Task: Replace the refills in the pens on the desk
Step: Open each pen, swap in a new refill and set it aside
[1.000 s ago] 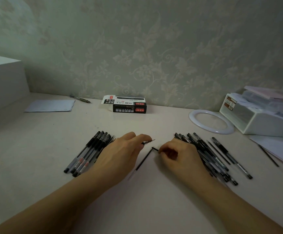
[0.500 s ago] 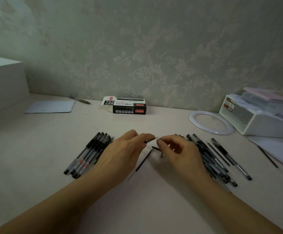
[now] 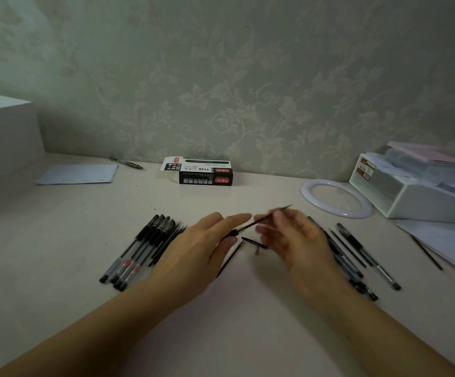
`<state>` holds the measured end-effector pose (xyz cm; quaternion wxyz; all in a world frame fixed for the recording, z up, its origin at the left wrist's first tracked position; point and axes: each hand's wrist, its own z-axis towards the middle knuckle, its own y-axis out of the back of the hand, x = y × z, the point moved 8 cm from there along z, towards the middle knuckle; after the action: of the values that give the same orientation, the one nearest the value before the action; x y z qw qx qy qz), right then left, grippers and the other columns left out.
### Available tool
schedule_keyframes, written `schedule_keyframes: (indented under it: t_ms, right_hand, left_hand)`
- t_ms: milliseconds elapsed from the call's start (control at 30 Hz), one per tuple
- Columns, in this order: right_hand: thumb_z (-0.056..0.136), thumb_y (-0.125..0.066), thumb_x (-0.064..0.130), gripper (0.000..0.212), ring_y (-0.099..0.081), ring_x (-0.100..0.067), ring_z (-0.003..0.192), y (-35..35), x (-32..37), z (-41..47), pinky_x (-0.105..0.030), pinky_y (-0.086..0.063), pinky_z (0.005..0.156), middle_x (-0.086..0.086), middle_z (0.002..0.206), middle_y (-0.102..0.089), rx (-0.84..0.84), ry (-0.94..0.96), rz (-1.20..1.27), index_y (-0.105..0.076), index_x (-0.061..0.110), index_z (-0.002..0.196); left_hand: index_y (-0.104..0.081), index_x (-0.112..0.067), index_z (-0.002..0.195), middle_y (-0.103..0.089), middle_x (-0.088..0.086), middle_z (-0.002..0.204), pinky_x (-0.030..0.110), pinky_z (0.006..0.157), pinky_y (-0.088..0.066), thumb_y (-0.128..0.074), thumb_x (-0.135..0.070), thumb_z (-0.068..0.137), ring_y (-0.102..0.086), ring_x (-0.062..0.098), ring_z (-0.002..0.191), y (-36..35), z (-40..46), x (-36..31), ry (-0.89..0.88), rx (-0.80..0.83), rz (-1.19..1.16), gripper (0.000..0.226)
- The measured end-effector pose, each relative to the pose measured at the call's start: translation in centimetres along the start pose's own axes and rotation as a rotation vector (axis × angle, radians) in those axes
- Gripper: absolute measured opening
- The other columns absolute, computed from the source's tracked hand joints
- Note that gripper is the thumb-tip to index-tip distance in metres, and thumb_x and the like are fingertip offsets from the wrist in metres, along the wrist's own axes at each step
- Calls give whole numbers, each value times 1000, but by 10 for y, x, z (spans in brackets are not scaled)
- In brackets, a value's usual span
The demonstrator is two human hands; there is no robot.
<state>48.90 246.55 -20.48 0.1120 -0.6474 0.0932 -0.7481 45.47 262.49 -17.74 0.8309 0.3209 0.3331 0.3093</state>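
To the left of the left hand (image 3: 204,247), a tight bundle of black-capped gel pens with clear barrels (image 3: 142,250) lies on the pale worktop (image 3: 57,268), just beside the wrist. Farther back on that side lie a sheet of white paper (image 3: 78,174) and a single dark pen (image 3: 127,163) by the wall. The left hand has its fingers stretched forward, and its thumb and fingers pinch the dark grip end of a thin black refill (image 3: 259,220). The refill slants up toward the right hand (image 3: 294,238), whose curled fingers pinch its far end; motion blur hides the exact contact. Beneath the two hands, on the worktop, lie a second thin black refill (image 3: 230,258), a black pen cap (image 3: 253,242) and a small grey tip piece (image 3: 257,251). Beyond the hands stands a black-and-white pen box (image 3: 204,174). Right of the right hand, a loose heap of black pens (image 3: 356,257) spreads, touching the wrist; farther right sit a white ring (image 3: 335,197) and a white plastic tray of papers (image 3: 422,186).
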Motion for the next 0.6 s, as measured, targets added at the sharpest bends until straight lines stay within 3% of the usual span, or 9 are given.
schedule_keyframes:
  t_ms: [100, 200, 300, 367, 467, 600]
  right_hand:
    - [102, -49, 17, 15, -70, -13, 79, 35, 29, 7, -21, -56, 68, -1, 87, -75, -247, 172, 7, -61, 14, 93]
    - [100, -54, 24, 13, -62, -2, 68, 63, 54, 6, -23, -52, 65, 10, 74, -69, -423, 313, -362, -64, 24, 91]
    - [95, -61, 23, 9, -60, -2, 70, 68, 66, 8, -20, -45, 62, 10, 82, -66, -402, 376, -911, -68, 24, 90]
    - [95, -60, 15, 10, -62, -14, 77, 71, 62, 10, -31, -51, 68, -2, 93, -65, -374, 357, -1146, -70, 16, 96]
    - [96, -54, 5, 18, -62, -33, 90, 78, 51, 12, -46, -52, 81, -16, 103, -63, -368, 268, -1332, -71, 3, 102]
    - [95, -49, 2, 23, -61, -33, 84, 75, 42, 15, -44, -53, 76, -20, 96, -65, -329, 207, -1438, -71, -3, 93]
  left_hand:
    - [-44, -34, 138, -51, -18, 96, 23, 63, -46, -44, -31, 98, -46, 0, 68, 0, 0, 7, 44, -2, 22, 40]
    - [-48, -34, 134, -53, -18, 100, 21, 65, -46, -47, -33, 97, -46, 2, 69, -1, -1, 12, 75, 0, 37, 36]
    - [-53, -34, 125, -55, -19, 102, 23, 71, -50, -49, -43, 95, -51, 2, 77, -2, -2, 15, 109, 25, 44, 31]
    - [-55, -35, 117, -56, -18, 99, 27, 73, -52, -49, -52, 91, -55, 2, 83, -5, -4, 18, 143, 56, 42, 31]
    - [-55, -37, 106, -53, -17, 87, 25, 71, -51, -52, -62, 84, -54, 3, 81, -7, -7, 21, 182, 96, 66, 33]
    - [-54, -35, 94, -51, -17, 80, 22, 65, -48, -55, -63, 79, -52, 3, 74, -7, -9, 22, 218, 135, 91, 31]
